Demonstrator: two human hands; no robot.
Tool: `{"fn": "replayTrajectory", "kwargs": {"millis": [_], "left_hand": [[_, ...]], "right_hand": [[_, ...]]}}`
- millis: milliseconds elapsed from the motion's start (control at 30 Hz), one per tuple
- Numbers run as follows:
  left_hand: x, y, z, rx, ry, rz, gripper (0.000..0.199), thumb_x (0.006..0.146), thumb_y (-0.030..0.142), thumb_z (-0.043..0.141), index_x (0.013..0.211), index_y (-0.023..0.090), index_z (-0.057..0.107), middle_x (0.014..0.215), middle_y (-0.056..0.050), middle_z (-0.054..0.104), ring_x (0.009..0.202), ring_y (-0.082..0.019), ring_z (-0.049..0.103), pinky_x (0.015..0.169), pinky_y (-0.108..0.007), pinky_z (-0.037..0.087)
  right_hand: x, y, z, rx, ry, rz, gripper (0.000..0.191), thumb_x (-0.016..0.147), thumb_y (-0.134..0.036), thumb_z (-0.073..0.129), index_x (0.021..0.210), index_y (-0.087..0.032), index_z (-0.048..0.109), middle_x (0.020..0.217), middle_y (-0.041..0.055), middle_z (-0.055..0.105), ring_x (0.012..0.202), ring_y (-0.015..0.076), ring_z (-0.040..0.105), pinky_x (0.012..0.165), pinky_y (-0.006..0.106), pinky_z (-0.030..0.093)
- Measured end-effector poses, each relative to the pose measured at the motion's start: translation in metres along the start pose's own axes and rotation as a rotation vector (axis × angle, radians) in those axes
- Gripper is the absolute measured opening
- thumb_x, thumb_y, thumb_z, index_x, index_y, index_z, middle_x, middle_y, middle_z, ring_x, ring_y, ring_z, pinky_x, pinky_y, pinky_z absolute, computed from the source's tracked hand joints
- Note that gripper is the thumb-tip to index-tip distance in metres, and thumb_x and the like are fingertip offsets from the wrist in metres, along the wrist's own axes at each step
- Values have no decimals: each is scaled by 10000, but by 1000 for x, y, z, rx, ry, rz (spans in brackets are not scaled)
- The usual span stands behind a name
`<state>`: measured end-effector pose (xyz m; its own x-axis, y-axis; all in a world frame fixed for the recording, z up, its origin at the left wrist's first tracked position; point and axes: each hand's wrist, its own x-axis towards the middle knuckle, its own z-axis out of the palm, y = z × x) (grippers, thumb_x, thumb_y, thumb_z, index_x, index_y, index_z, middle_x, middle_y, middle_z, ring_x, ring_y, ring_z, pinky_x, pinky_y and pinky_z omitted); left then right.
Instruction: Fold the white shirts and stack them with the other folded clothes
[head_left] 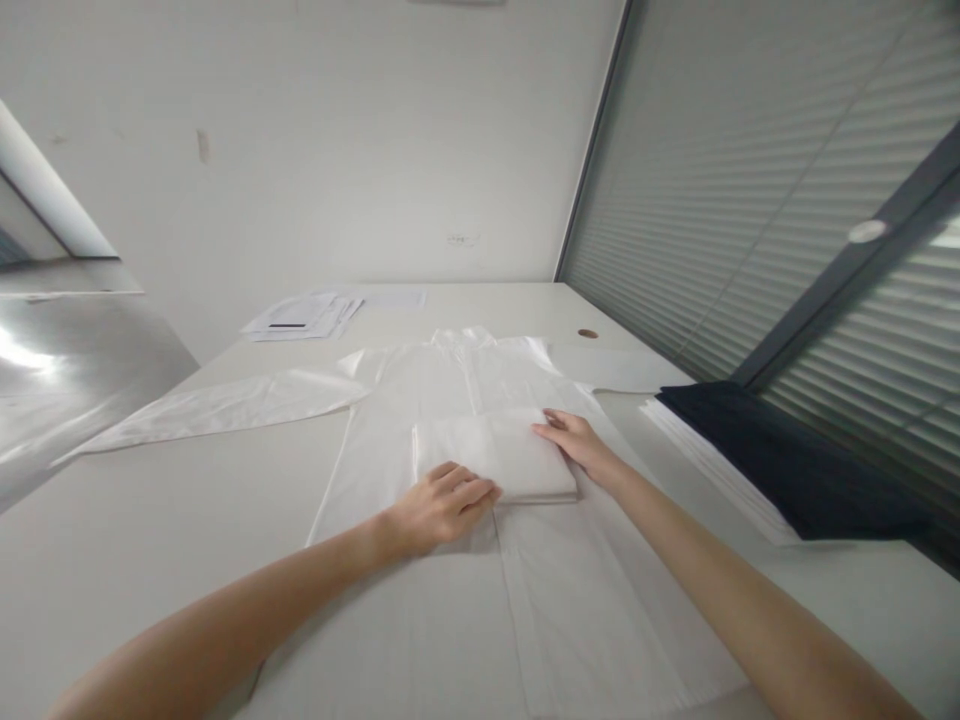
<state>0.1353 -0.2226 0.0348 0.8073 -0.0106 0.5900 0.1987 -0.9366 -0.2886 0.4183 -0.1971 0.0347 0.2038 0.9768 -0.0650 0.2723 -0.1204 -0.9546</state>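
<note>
A thin white long-sleeved shirt (585, 600) lies spread flat, its collar (463, 340) at the far end. One sleeve (225, 408) stretches out to the left. On the shirt's middle rests a folded white cloth (487, 450), a flat rectangular bundle. My left hand (444, 502) has its fingers curled over the near left edge of this bundle. At the bundle's far right edge, my right hand (574, 440) pinches the cloth between thumb and fingers. The undersides of both hands are hidden.
A stack of folded white and dark navy cloth (780, 460) sits on the white table (187, 520) at the right, beside the window blinds (712, 200). Papers (307, 315) with a dark strip lie at the back left. A round cable hole (588, 333) is at the back right.
</note>
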Motion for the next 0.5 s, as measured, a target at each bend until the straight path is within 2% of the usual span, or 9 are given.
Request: {"fn": "replayTrajectory", "kwargs": {"millis": [133,233,300,367,500], "left_hand": [[-2,-1,-3,-27,37,-13,270,949,93,547,1218,94,573,1017,-101,701,884,-188,649,769,-340,543],[-1,-2,-5,-45,64,-12,266,963,91,521,1224,104,571,999,-95,706,906,-192,652,779,-347,540],[0,-1,-6,-58,60,-1,264,972,89,499,1226,107,571,1000,-92,707,923,-193,653,785,-347,540],[0,-1,-6,-69,49,11,272,970,83,498,1231,99,569,1014,-96,705,941,-198,653,795,-351,537],[-3,-1,-3,-89,16,9,348,939,77,542,1287,86,543,1073,-117,693,1000,-220,639,850,-377,519]], "right_hand": [[-12,-15,-1,353,-234,74,399,723,-397,748,1028,-152,669,1064,136,731,988,283,674,875,379,532],[-21,-25,-4,397,-328,79,461,793,-426,726,1168,-210,567,1196,103,682,1031,245,664,858,348,546],[-25,-28,-5,377,-340,138,502,833,-464,696,1240,-260,482,1280,88,631,1063,230,652,841,347,559],[-27,-29,-5,355,-315,194,500,850,-461,677,1251,-275,444,1279,85,617,1057,220,650,827,342,563],[-30,-32,-7,309,-216,193,466,786,-262,686,1198,-261,467,1124,51,657,930,189,663,782,316,551]]}}
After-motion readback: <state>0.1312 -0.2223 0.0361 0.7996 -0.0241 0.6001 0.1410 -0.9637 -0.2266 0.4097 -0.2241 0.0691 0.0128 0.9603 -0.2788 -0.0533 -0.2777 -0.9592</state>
